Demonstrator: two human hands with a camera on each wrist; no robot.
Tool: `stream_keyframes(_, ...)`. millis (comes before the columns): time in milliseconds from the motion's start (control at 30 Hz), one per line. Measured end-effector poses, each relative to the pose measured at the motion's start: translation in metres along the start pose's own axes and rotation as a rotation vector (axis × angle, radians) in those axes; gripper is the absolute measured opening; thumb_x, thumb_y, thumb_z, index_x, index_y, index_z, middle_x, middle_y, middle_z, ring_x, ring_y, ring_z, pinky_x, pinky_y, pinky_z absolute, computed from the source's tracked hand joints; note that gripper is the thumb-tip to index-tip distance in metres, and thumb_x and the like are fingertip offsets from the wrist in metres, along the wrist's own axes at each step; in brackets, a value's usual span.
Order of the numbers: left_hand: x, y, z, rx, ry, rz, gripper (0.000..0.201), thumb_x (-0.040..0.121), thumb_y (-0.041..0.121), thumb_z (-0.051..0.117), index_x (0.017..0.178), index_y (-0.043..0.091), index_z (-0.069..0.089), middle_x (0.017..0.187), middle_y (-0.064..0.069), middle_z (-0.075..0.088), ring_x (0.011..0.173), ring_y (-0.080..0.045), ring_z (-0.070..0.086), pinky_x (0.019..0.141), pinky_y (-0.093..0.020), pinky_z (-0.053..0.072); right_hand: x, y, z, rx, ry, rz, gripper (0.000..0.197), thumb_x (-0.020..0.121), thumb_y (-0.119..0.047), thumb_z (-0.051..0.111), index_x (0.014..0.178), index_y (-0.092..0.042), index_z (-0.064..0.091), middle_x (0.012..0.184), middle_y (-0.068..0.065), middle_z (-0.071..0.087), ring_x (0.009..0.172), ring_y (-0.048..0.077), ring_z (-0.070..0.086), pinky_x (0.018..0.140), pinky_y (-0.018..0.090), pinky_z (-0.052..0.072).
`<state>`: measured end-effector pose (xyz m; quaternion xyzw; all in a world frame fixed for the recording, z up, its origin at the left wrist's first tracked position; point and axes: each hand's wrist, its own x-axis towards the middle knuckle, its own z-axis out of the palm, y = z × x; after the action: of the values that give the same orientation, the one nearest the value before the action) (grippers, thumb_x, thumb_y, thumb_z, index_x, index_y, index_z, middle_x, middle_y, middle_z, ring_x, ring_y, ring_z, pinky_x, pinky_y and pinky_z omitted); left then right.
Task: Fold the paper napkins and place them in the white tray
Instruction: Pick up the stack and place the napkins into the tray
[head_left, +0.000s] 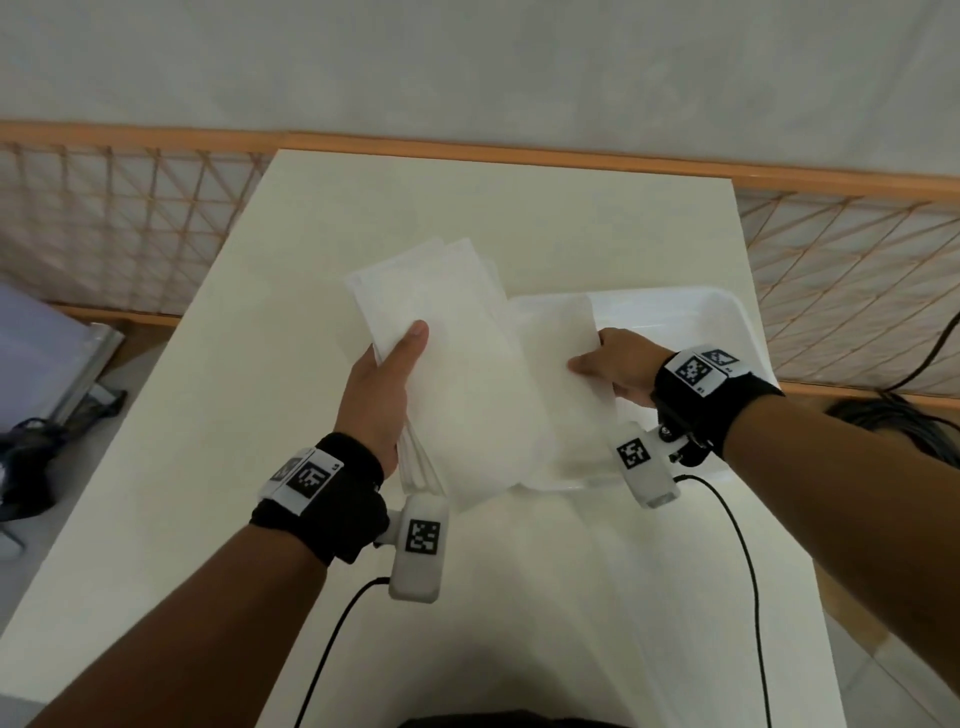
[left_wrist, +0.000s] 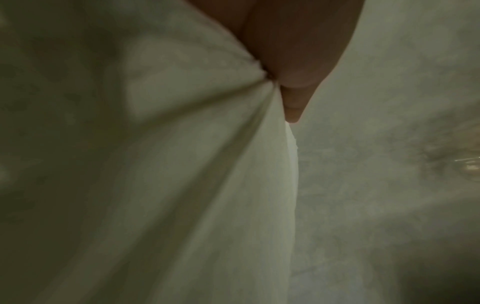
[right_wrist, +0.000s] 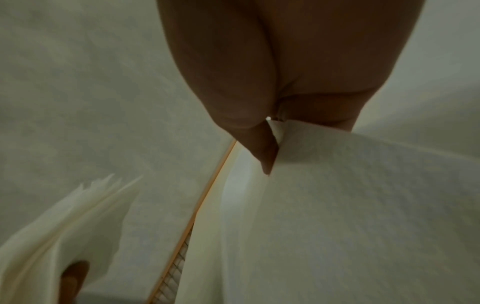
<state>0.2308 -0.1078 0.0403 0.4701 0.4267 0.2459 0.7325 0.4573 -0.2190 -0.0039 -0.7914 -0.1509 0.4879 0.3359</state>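
Left hand (head_left: 382, 387) raised, thumb extended forward, right hand (head_left: 621, 366) pinching, both forearms outstretched.

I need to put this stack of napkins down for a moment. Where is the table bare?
Bare table lies left of the left hand, out to the table's left edge, and behind the napkin stack toward the far edge. The near strip by the wrist cables is free too. The right side is crowded: the white tray, the right hand and its napkin.

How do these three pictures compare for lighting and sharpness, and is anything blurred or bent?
Head view: bright, sharp on the left hand and napkins; the wide angle bows the wooden rail. Left wrist view: dim, grainy, napkin folds soft. Right wrist view: dim, the right hand close and blurred.
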Motion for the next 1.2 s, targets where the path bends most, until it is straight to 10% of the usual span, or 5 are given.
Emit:
stream_keyframes(200, -0.003, -0.002, -0.004, -0.014, -0.001, -0.016, 0.02, 0.091, 0.033, 0.06, 0.104, 0.02, 0.066, 0.101, 0.001, 0.074, 0.09, -0.015, 0.071, 0.07, -0.027, 0.057, 0.014, 0.006, 0.001, -0.265, 0.041, -0.016, 0.037, 0.082, -0.02, 0.068, 0.113, -0.001, 0.06, 0.11, 0.017, 0.066, 0.098, 0.035, 0.064, 0.086, 0.048, 0.055)
stream_keyframes(333, -0.004, -0.005, -0.004, -0.027, -0.015, -0.034, 0.02, 0.091, 0.03, 0.06, 0.106, 0.018, 0.066, 0.099, 0.0, 0.075, 0.088, -0.016, 0.072, 0.07, -0.028, 0.058, 0.008, 0.0, 0.009, -0.419, 0.085, -0.055, 0.038, 0.082, -0.025, 0.07, 0.109, 0.0, 0.062, 0.099, 0.012, 0.064, 0.089, 0.029, 0.06, 0.068, 0.031, 0.047)
stream_keyframes(667, -0.002, -0.011, 0.007, 0.015, -0.065, -0.034, 0.017, 0.088, 0.016, 0.065, 0.105, 0.015, 0.067, 0.096, -0.001, 0.075, 0.09, -0.018, 0.071, 0.08, -0.034, 0.055, -0.015, -0.006, 0.01, -0.529, 0.273, -0.103, 0.071, 0.084, -0.039, 0.065, 0.14, -0.008, 0.034, 0.138, 0.015, 0.04, 0.122, 0.032, 0.047, 0.098, 0.04, 0.042)
stream_keyframes(900, -0.001, -0.01, 0.037, 0.005, -0.076, 0.019, 0.029, 0.088, 0.027, 0.066, 0.115, 0.015, 0.064, 0.108, -0.003, 0.073, 0.1, -0.02, 0.069, 0.093, -0.043, 0.053, -0.084, -0.034, 0.02, 0.013, 0.261, -0.445, 0.03, 0.089, -0.042, 0.058, 0.095, -0.013, 0.061, 0.089, 0.0, 0.067, 0.075, 0.016, 0.062, 0.071, 0.031, 0.05)
stream_keyframes(1200, -0.004, -0.011, 0.072, 0.014, -0.056, 0.083, 0.014, 0.091, 0.028, 0.063, 0.104, 0.023, 0.067, 0.1, 0.005, 0.074, 0.095, -0.013, 0.07, 0.09, -0.039, 0.055, -0.098, -0.013, 0.018, -0.071, 0.488, -0.523, 0.017, 0.082, -0.033, 0.068, 0.095, -0.026, 0.06, 0.104, -0.007, 0.059, 0.077, 0.003, 0.055, 0.063, 0.008, 0.038)
